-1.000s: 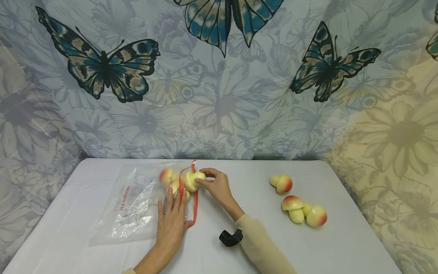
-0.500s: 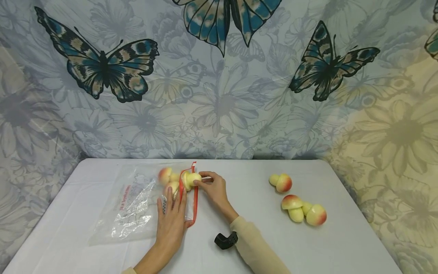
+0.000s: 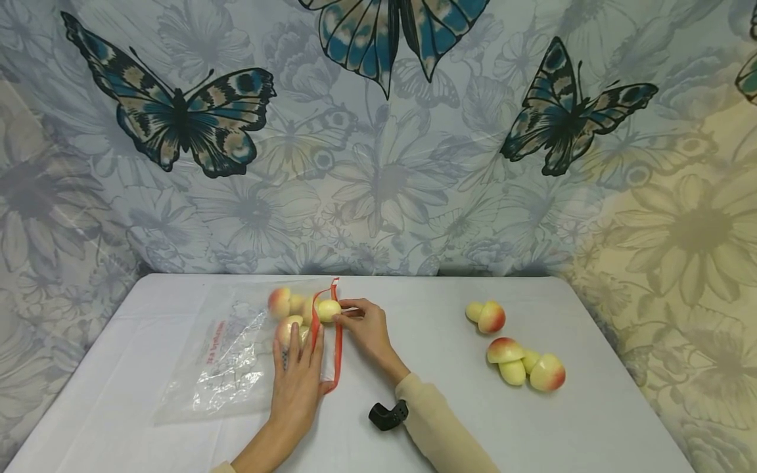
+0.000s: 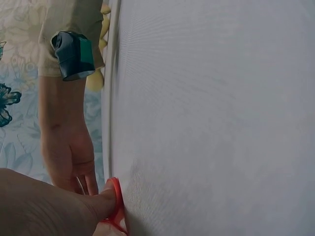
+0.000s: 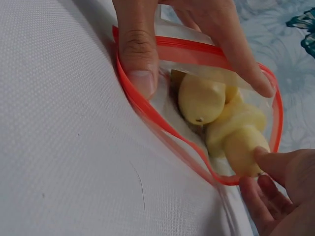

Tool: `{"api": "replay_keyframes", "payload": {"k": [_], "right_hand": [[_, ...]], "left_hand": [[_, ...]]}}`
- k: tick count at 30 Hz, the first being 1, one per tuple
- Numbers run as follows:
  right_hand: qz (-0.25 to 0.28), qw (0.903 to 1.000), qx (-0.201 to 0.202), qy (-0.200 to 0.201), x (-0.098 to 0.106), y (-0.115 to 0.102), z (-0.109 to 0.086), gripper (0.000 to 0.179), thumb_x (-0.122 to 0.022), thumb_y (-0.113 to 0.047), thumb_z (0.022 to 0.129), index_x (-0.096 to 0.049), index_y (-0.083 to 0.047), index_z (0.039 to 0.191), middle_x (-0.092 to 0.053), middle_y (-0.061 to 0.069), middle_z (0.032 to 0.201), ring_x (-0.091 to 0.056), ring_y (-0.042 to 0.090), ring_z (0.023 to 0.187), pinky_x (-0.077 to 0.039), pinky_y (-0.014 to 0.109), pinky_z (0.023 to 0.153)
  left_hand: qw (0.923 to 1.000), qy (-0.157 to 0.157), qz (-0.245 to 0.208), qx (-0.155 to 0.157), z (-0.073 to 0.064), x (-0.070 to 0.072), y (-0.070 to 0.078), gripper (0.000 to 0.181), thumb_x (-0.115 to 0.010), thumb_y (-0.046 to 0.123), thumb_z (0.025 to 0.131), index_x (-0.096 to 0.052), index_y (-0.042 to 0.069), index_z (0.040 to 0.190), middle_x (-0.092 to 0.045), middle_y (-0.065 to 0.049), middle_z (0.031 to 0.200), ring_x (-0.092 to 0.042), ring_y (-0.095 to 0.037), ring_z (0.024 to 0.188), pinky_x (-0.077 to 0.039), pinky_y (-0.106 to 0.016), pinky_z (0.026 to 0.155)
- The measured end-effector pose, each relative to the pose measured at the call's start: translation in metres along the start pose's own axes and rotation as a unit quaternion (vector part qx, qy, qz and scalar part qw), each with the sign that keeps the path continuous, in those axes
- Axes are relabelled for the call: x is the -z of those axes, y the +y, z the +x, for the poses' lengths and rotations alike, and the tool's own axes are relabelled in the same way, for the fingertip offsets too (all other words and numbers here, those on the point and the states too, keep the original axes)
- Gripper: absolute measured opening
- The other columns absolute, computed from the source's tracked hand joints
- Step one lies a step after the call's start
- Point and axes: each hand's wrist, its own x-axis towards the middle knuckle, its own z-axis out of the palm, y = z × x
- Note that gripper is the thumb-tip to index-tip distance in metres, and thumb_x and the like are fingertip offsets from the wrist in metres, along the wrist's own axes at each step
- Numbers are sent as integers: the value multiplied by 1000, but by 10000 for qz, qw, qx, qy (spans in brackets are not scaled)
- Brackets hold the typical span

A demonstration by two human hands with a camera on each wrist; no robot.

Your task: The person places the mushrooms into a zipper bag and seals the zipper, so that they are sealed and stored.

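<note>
A clear zip bag (image 3: 236, 355) with a red-edged mouth lies on the white table, holding several yellow toy mushrooms (image 5: 202, 98) with reddish caps. My left hand (image 3: 298, 378) lies over the mouth end, fingers stretched along the top film. In the right wrist view its thumb presses the lower red edge, and one finger crosses the upper edge, with the mouth gaping between. My right hand (image 3: 367, 325) pinches the stem of one toy mushroom (image 5: 243, 147) between thumb and fingers, right at the mouth. The cap of that mushroom is inside the bag, the stem end towards me.
Three more toy mushrooms lie on the right of the table: one farther back (image 3: 489, 317), and two nearer, one with its cap up (image 3: 506, 360) and one on its side (image 3: 547, 372). A black device (image 3: 388, 416) sits at the right sleeve. A butterfly-print cloth (image 3: 384, 197) hangs behind.
My right hand has moved left, pushing the pinched mushroom cap-first into the bag. The mushrooms inside have shifted slightly left. My left hand stays in place.
</note>
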Motion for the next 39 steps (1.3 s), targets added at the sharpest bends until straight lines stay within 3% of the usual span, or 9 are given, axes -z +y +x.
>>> {"api": "replay_keyframes", "payload": {"k": [6, 13, 26, 32, 39], "right_hand": [[47, 9995, 302, 13, -1, -23, -6, 22, -73, 10, 79, -69, 14, 101, -69, 28, 99, -69, 43, 86, -59, 32, 70], [-315, 9988, 375, -70, -6, -2, 1, 16, -71, 5, 83, -75, 4, 99, -73, 17, 97, -73, 27, 83, -56, 19, 68], [-386, 9982, 336, -323, -7, -8, 0, 17, -70, 0, 87, -74, 3, 103, -72, 17, 102, -73, 27, 83, -57, 23, 69], [-722, 9955, 446, -429, 7, -16, 0, 19, -69, 2, 87, -73, 3, 105, -72, 15, 103, -72, 27, 87, -57, 23, 72], [-1562, 9838, 673, -574, 45, -35, 10, 22, -70, 0, 87, -73, -3, 109, -71, 11, 108, -71, 24, 94, -58, 30, 78]], "left_hand": [[10000, 28, 71, -43, 1, -1, 0, 105, -86, 39, 61, -41, -1, 147, -44, -16, 150, -23, -42, 144, -20, -65, 111], [10000, -17, 61, -50, 1, -1, 0, 104, -85, 39, 61, -41, -1, 146, -48, -17, 145, -24, -43, 143, -17, -65, 112], [9999, -115, 75, -20, 1, 0, 0, 102, -84, 38, 62, -41, 0, 146, -47, -17, 146, -23, -43, 144, -16, -65, 112], [10000, -45, 19, -34, 0, -1, 1, 103, -85, 36, 62, -40, -1, 147, -47, -18, 147, -24, -43, 143, -18, -66, 111], [10000, -3, -34, -12, 1, -1, 2, 103, -85, 35, 62, -40, -1, 147, -45, -18, 148, -24, -43, 143, -18, -66, 111]]}}
